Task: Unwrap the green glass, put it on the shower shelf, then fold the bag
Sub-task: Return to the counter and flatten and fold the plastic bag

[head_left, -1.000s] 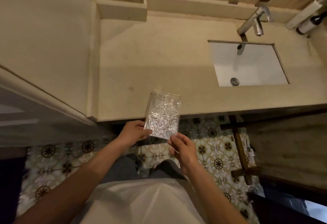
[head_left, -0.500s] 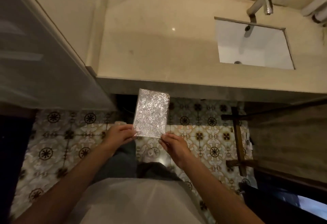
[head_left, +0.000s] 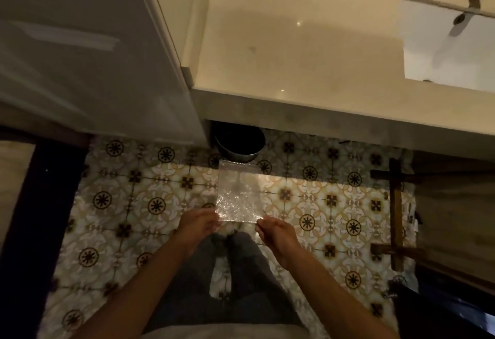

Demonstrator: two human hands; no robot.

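Clear, crinkled plastic is what I am watching at the centre of the frame: the bag [head_left: 239, 195] is hanging flat and empty over the patterned floor tiles [head_left: 321, 205], just below the front edge of the counter [head_left: 294, 52]. The left hand [head_left: 197, 225] is pinching the bag's lower left corner between thumb and fingertips, and the right hand [head_left: 278, 234] is pinching the lower right corner the same way, so the sheet is being stretched taut between them. Beyond the pinch I cannot tell how the other fingers are lying; they are curled under and dim.

I am seeing no green glass anywhere here, and no shower shelf either, so I cannot confirm where the glass is standing. Since the bag is looking empty and flattened, I am judging that the unwrapping and placing are done and that the folding is what is left. No crease is showing in the plastic yet. A dark bin [head_left: 239, 142] is sitting under the counter just above the bag in the frame, and the sink [head_left: 450, 44] is showing at the upper right.
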